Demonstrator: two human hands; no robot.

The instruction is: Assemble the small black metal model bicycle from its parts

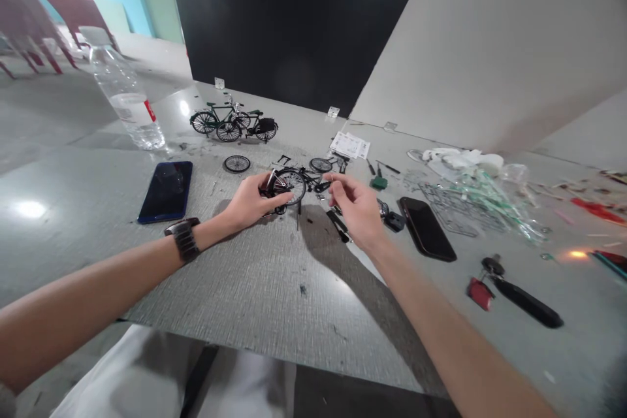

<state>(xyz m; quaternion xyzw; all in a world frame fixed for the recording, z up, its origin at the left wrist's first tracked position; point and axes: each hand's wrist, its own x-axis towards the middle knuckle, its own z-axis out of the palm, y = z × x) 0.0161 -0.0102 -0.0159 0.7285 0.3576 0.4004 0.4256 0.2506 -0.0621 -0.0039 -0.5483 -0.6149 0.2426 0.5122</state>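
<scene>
My left hand holds a small black model bicycle part with a spoked wheel, its thumb lying across the wheel. To the right, my right hand is raised with thumb and index finger pinched together; what sits between them is too small to make out. Just beyond my hands lie a loose wheel and another partly built black bicycle. Two assembled model bicycles, one green and one black, stand farther back on the grey table.
A blue phone and a water bottle are on the left. On the right are a black phone, keys, part frames and plastic bags, small tools and white papers. A black panel rises behind.
</scene>
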